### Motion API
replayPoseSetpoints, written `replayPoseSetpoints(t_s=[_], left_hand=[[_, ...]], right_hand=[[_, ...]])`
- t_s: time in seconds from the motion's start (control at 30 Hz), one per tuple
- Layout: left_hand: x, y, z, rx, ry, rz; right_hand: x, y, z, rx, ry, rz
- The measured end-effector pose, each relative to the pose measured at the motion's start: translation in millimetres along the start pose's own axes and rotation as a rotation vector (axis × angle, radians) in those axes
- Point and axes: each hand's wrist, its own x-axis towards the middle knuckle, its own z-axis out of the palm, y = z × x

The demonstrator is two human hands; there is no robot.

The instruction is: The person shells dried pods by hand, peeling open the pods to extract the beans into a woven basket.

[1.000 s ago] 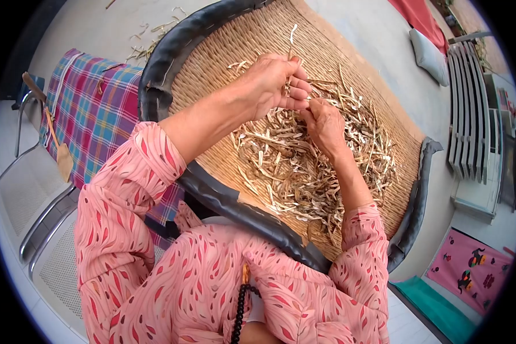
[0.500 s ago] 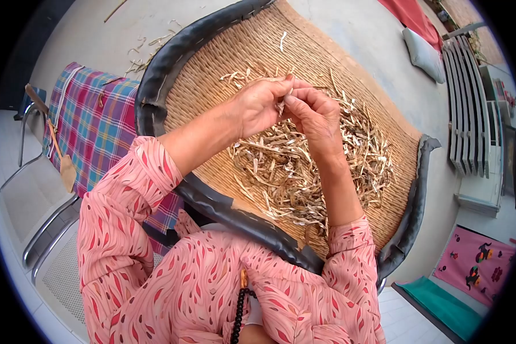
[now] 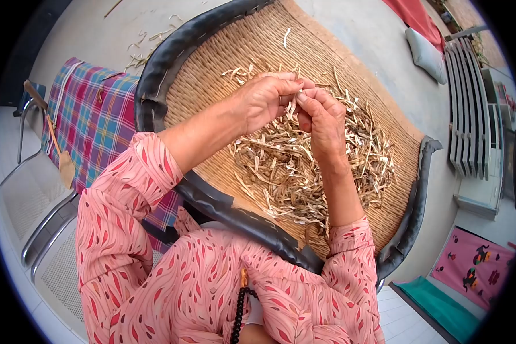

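My left hand (image 3: 265,98) and my right hand (image 3: 323,118) meet at the fingertips above a woven tray. Pinched between them is a dry, pale bean pod (image 3: 293,107), mostly hidden by the fingers. Below the hands lies a heap of dried bean pods (image 3: 292,183), long, thin and straw-coloured, some curled or split. The heap rests on the woven tray (image 3: 209,74), which has a wide black rim and sits close against my body.
A loose pod (image 3: 286,38) lies apart near the tray's far side. More husks (image 3: 140,54) are scattered on the floor. A plaid cloth (image 3: 92,114) hangs at the left beside metal chairs (image 3: 37,178). A grey cushion (image 3: 425,55) and stacked slatted panels (image 3: 467,109) stand at right.
Both hands have shifted slightly right, still joined at the fingertips. A pale strip of the pod shows more clearly between them now. The heap looks unchanged.
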Motion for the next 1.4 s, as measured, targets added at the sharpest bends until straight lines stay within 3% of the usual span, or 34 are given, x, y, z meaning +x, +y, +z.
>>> replayPoseSetpoints(t_s=[0.43, 0.53, 0.67, 0.77, 0.83, 0.87, 0.93, 0.97, 1.07, 1.23, 1.4], left_hand=[[2.7, -3.5, -1.0, -0.002, 0.025, 0.072], [-2.2, 0.9, 2.1, 0.270, 0.078, 0.072], [-5.9, 14.8, 11.7, 0.200, 0.321, 0.102], [-4.5, 24.7, -1.1, 0.188, 0.340, 0.124], [-5.9, 26.1, -1.2, 0.183, 0.322, 0.138], [-5.2, 25.2, -0.8, 0.183, 0.317, 0.137], [-3.7, 22.4, -2.1, 0.186, 0.309, 0.136], [-3.0, 21.3, -2.7, 0.175, 0.325, 0.137], [-0.5, 20.4, -7.5, 0.166, 0.399, 0.129], [5.0, 18.2, -9.5, 0.259, 0.494, 0.043], [2.4, 11.9, -1.4, 0.434, 0.384, -0.004]], right_hand=[[-1.7, 7.4, 4.1, -0.108, 0.044, -0.120], [0.5, 10.1, 0.1, -0.185, 0.064, -0.150], [13.3, -0.6, -16.4, -0.204, 0.194, -0.200], [20.6, 19.0, -34.1, -0.633, 0.203, -0.256], [18.7, 36.2, -32.4, -0.928, 0.139, -0.129], [20.9, 50.5, -33.7, -1.138, 0.100, -0.320], [21.6, 63.5, -24.9, -1.434, 0.104, -0.502], [22.7, 66.4, -21.3, -1.486, 0.063, -0.420], [31.3, 73.9, -25.9, -1.284, 0.076, -0.401], [24.8, 36.0, -29.5, -0.638, 0.053, -0.137], [11.9, 9.4, -8.8, -0.626, 0.009, -0.266]])
